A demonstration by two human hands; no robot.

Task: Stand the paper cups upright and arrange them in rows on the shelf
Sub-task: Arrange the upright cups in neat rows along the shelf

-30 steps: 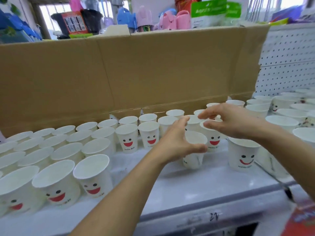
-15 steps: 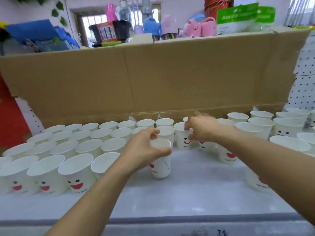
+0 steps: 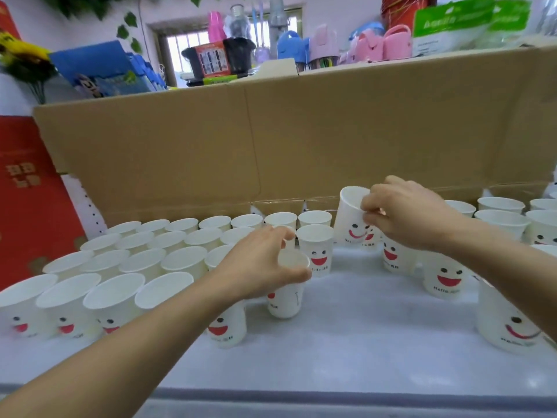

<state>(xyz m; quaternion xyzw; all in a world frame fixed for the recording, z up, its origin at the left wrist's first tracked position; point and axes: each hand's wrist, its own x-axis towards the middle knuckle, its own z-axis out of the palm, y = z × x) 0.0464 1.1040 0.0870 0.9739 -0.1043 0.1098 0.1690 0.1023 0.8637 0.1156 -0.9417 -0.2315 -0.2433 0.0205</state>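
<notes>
Paper cups with red smiley faces cover the white shelf [image 3: 346,342], rows packed at left [image 3: 120,267], looser group at right [image 3: 497,215]. Left hand [image 3: 259,267] reaches in from lower left, forearm stretched forward, fingers and thumb curled over the rim of an upright cup [image 3: 286,297] standing on the shelf; grip closed on it. Right hand [image 3: 407,212] comes from the right edge, arm angled across, fingers pinching the wall of a second cup [image 3: 351,218], lifted and tilted, mouth leaning toward the cardboard box wall [image 3: 301,140] behind. Right forearm hides parts of the cups under it; the cup at far right [image 3: 509,324] is partly covered by the arm. Left hand blocks the rims of cups behind it. Front-left cups are blurred. Clutter above the box is hard to make out.
</notes>
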